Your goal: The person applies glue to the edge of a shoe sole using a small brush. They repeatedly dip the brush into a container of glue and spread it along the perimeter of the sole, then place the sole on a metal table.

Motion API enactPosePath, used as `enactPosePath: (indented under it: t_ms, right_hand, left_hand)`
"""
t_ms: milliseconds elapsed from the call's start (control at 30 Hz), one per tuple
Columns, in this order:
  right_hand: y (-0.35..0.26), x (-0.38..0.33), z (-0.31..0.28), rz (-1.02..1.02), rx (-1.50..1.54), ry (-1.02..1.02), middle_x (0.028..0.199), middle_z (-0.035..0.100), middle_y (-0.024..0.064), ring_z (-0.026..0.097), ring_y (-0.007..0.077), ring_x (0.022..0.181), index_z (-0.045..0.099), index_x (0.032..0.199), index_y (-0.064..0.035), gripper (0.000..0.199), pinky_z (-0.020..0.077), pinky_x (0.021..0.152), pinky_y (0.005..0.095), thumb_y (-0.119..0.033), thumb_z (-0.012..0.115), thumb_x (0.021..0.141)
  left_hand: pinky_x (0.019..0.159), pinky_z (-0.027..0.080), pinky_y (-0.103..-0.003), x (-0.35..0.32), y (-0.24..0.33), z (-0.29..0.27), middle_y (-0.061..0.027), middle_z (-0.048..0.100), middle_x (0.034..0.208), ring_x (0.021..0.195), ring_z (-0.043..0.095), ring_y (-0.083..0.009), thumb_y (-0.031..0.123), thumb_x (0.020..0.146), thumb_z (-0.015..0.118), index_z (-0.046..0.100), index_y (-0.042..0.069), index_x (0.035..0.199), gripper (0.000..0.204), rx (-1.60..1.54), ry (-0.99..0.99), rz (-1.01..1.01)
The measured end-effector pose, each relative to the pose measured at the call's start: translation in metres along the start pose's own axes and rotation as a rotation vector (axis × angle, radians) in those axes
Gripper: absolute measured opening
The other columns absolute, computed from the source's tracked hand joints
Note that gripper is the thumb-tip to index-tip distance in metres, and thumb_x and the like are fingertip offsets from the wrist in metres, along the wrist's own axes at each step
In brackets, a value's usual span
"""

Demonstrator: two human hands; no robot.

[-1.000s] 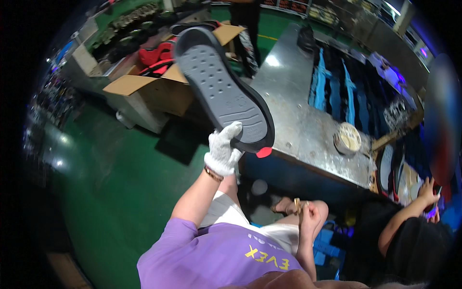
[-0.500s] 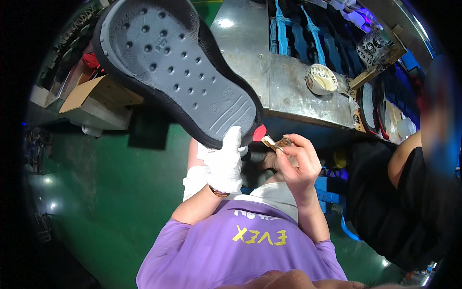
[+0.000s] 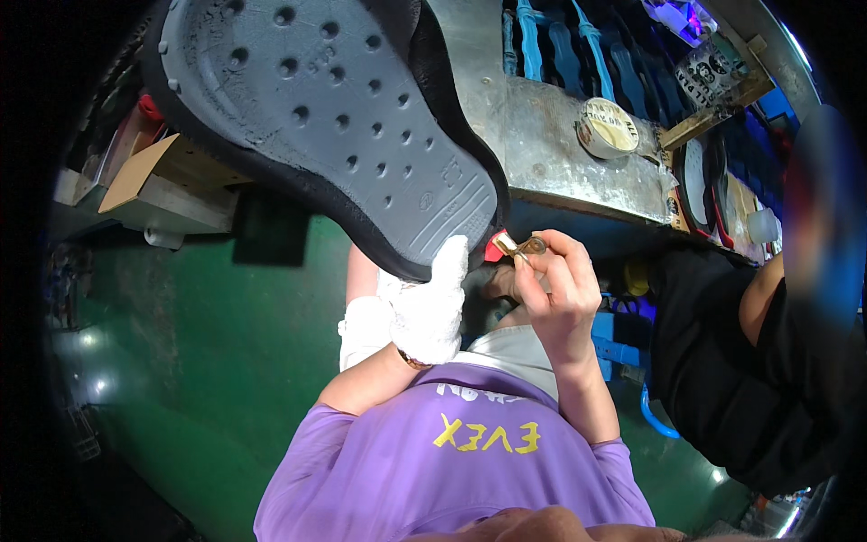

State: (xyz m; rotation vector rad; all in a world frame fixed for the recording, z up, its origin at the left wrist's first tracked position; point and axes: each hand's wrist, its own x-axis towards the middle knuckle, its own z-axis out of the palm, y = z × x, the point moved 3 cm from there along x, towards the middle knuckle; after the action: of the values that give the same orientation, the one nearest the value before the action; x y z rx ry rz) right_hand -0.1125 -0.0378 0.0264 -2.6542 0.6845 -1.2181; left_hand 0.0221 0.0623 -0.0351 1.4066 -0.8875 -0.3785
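My left hand (image 3: 426, 312), in a white glove, grips the narrow end of a large shoe sole (image 3: 411, 172), its thumb lying on the grey face. This sole has a black raised edge, rows of small round studs and several moulded lines. A red tab (image 3: 494, 249) sticks out at the gripped end. My bare right hand (image 3: 562, 287) pinches a small brownish looped tool (image 3: 535, 246) with a pale tip; its exact kind is unclear. That tip lies against or just over the red tab. Fingers under the sole are hidden.
Ahead stands a metal bench (image 3: 551, 172) bearing a round tub (image 3: 609, 128) with pale content. Dark and blue strip-like pieces (image 3: 564, 68) lie behind it. Red-edged soles (image 3: 695, 185) are at the right, near a person in black (image 3: 741, 388). A cardboard box (image 3: 135, 176) sits left.
The sole has come closer to view and its gripped end has shifted slightly right. The tool's pale tip has moved from beside the red tab onto or over it.
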Motion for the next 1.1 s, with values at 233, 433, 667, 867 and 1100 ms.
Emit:
enactPosePath:
  t_ms: [233,433,667,867,1100]
  right_hand:
    - [0.004,-0.002,0.001,0.060,-0.002,0.031,0.098,0.065,0.0189,0.065,0.0298,0.081,0.065,0.083,0.0037,0.016,0.0547,0.067,0.0349,0.002,0.078,0.073]
    - [0.017,-0.005,-0.003,0.126,0.033,0.091,0.098,0.066,0.0174,0.066,0.0289,0.083,0.065,0.082,0.0021,0.016,0.0550,0.068,0.0342,0.002,0.078,0.073]
    - [0.009,-0.001,-0.008,0.055,0.057,-0.003,0.101,0.067,0.0166,0.068,0.0277,0.083,0.066,0.083,0.0013,0.014,0.0573,0.072,0.0344,0.002,0.077,0.074]
    - [0.007,0.002,-0.008,-0.069,0.086,-0.097,0.100,0.065,0.0139,0.065,0.0273,0.082,0.067,0.083,0.0002,0.017,0.0547,0.070,0.0346,0.001,0.077,0.070]
    - [0.006,-0.003,-0.014,-0.103,0.170,-0.196,0.103,0.066,0.0125,0.065,0.0263,0.082,0.065,0.083,-0.0021,0.017,0.0546,0.069,0.0357,0.000,0.077,0.071]
  left_hand:
    - [0.086,0.053,-0.030,0.012,0.022,0.007,-0.0095,0.070,0.114,0.097,0.066,-0.0166,0.004,0.092,0.071,0.066,-0.001,0.120,0.029,-0.202,0.203,-0.323]
    - [0.094,0.051,-0.034,0.012,0.013,0.011,-0.0122,0.067,0.124,0.104,0.066,-0.0218,0.017,0.098,0.064,0.060,0.003,0.132,0.038,-0.190,0.196,-0.452]
    - [0.094,0.051,-0.038,-0.002,-0.018,0.008,-0.0193,0.064,0.128,0.109,0.066,-0.0327,0.013,0.095,0.058,0.043,0.014,0.152,0.058,0.226,-0.043,-0.041]
    - [0.092,0.054,-0.034,0.004,-0.006,0.011,-0.0121,0.068,0.121,0.104,0.067,-0.0225,-0.001,0.092,0.064,0.057,0.002,0.131,0.039,-0.141,0.131,-0.196]
    - [0.092,0.054,-0.033,0.013,0.010,0.011,-0.0114,0.068,0.120,0.103,0.067,-0.0211,-0.005,0.091,0.065,0.059,-0.001,0.128,0.037,-0.374,0.203,-0.393]
